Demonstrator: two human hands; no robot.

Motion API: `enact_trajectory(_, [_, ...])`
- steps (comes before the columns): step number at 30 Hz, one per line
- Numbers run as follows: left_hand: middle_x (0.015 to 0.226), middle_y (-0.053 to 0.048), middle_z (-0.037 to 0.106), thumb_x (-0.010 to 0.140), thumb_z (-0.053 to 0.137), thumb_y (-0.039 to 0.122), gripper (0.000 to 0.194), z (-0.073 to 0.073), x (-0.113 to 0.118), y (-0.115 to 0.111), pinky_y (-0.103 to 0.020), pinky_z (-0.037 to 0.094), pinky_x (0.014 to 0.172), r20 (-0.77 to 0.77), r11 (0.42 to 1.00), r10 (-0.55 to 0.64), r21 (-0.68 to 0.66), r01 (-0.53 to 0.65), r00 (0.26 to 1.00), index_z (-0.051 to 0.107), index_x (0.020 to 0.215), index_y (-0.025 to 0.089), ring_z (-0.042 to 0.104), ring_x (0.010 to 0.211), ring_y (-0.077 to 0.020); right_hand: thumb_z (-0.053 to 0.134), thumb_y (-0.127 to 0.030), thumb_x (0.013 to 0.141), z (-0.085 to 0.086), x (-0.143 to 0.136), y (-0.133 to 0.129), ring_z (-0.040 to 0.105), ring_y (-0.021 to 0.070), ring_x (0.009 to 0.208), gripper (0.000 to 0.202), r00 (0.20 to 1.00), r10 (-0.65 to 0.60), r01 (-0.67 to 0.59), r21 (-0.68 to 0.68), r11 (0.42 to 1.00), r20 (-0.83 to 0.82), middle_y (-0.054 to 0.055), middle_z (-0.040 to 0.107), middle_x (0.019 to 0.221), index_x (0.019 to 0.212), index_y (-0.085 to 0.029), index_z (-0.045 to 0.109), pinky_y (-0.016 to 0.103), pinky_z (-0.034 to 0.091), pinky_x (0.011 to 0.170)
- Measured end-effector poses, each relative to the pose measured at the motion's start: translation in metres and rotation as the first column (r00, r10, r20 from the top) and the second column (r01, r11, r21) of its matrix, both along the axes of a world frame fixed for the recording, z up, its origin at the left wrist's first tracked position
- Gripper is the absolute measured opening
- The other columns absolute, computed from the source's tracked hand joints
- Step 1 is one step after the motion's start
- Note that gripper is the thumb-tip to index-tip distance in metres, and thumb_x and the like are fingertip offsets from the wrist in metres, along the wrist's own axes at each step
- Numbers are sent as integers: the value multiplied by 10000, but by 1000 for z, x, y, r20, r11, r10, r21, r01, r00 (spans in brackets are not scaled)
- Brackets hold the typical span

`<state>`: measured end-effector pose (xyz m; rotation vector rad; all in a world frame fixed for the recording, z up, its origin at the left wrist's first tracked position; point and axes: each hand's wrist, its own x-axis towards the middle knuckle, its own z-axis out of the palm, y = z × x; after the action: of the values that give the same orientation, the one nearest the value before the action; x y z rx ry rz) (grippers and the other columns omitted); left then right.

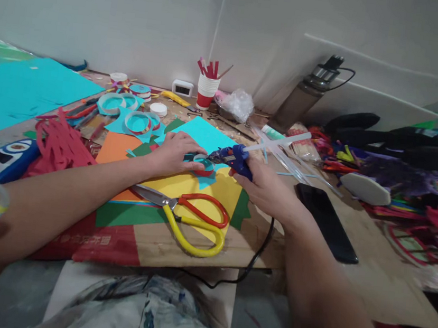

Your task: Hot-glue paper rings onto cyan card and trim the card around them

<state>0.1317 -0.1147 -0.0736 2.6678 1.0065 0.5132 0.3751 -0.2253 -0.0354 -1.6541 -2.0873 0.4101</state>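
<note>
My right hand is wrapped around a blue hot glue gun, with a long whitish glue stick coming out of its back. The gun's nozzle points left, at a small paper ring with a red outer band and light blue inside. At the ring's left side, my left hand has its thumb and fingers closed on the edge. The ring sits over a light blue paper piece on yellow paper. Scissors with one red and one yellow handle lie below, nearer to me.
More paper rings stand behind my left hand. Red paper strips are piled at left. A paper cup, a leaning bottle and a yellow cutter are at the back. A black phone lies right; the gun's cord hangs over the front edge.
</note>
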Motion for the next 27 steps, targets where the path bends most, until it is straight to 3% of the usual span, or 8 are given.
enact_trajectory(19, [1195,-54,761,942,662,542,360,-3,1,0,-460,286,994,-12,1000,-11,7,11,1000,763,1210,324,531,1224,-316,449,-246,986,2,-13,-10,644,339,1167,338,984,1,-2,2,1000,176,201,694,1282,1279,-133,575,447,500,980])
enact_trajectory(27, [1239,-38,756,929,675,555,364,-7,1,2,-468,285,988,10,1000,-11,12,11,1000,769,1196,326,521,1237,-322,436,-266,982,3,-19,-11,661,358,1151,375,973,-17,19,-8,1000,232,214,717,1229,1294,-113,579,470,524,955])
